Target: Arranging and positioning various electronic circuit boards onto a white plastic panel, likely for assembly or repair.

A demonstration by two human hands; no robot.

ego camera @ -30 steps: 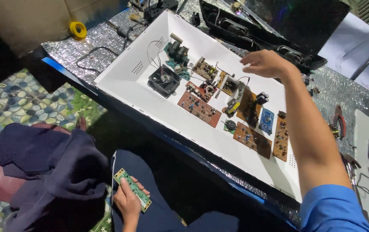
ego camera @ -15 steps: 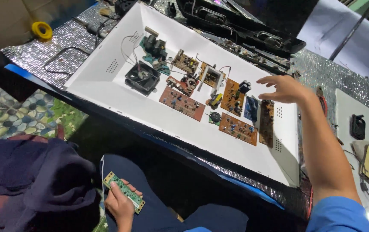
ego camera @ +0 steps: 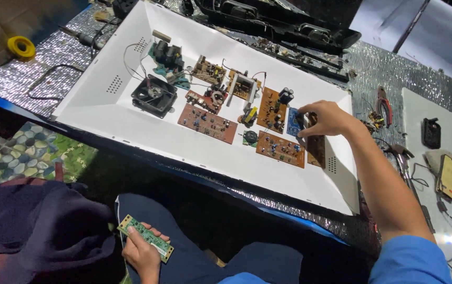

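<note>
Blue and small, the board sits in the white tray among brown boards, and the right hand is on it — fingertips curled down and pinched at its far-right edge, though whether they actually grip it or only touch cannot be told. Its long axis runs away from the person, toward the tray's far wall. It lies just left of the right hand's knuckles, between the tall brown board on its left and the dark strip board under the wrist; the wide brown board lies just nearer the person. The right hand is by far the closer one. The left hand is well apart, down at the lap below the bench edge, closed around a narrow green board that slants from upper left to lower right. A black fan stands at the tray's left side.
</note>
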